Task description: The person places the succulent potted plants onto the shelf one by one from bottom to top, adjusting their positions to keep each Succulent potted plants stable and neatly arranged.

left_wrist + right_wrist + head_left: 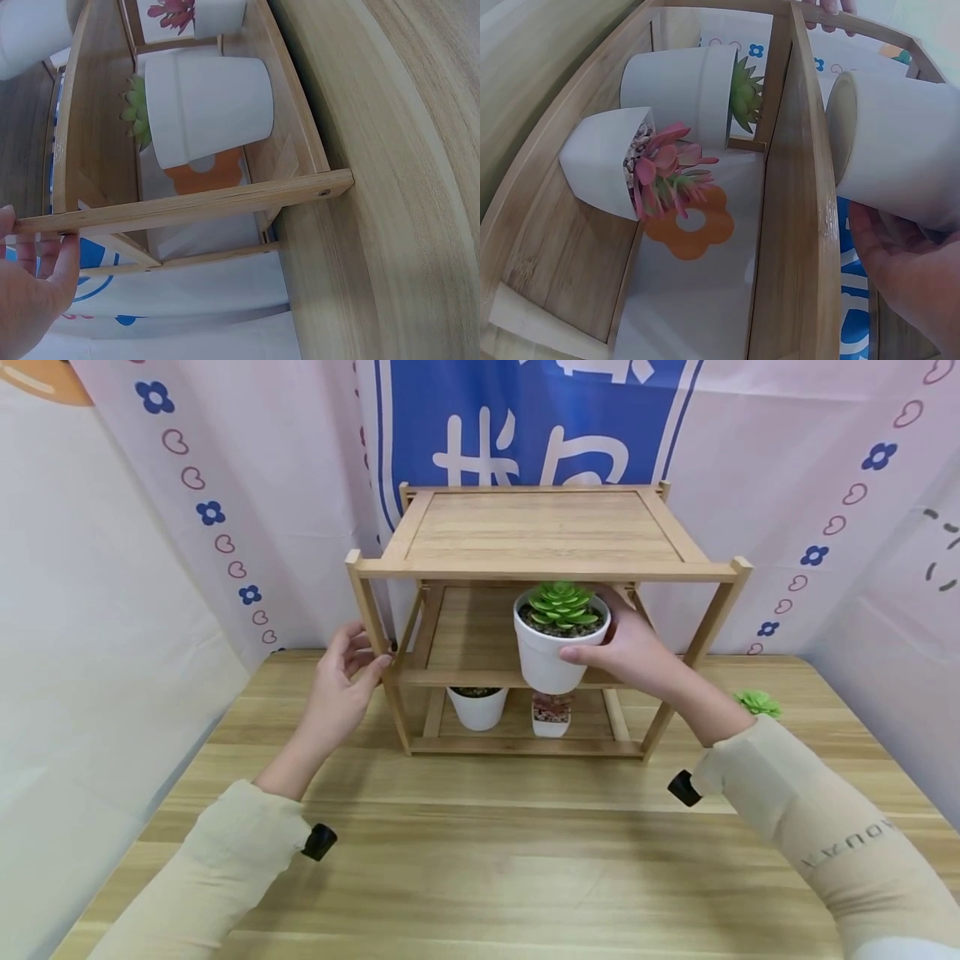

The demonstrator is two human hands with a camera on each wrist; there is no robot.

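My right hand grips a white round pot with a green succulent, its thumb on the near side. The pot is at the front edge of the middle tier of a wooden shelf rack, under the top board. In the right wrist view the pot's underside faces the edge of that tier. My left hand pinches the rack's left front post at middle-tier height. On the bottom tier stand another white potted succulent and a smaller square pot with a pink succulent.
The rack stands near the back of a wooden table. A green succulent shows beside the rack on the right, partly behind my right forearm. A patterned cloth with a blue panel hangs close behind the rack.
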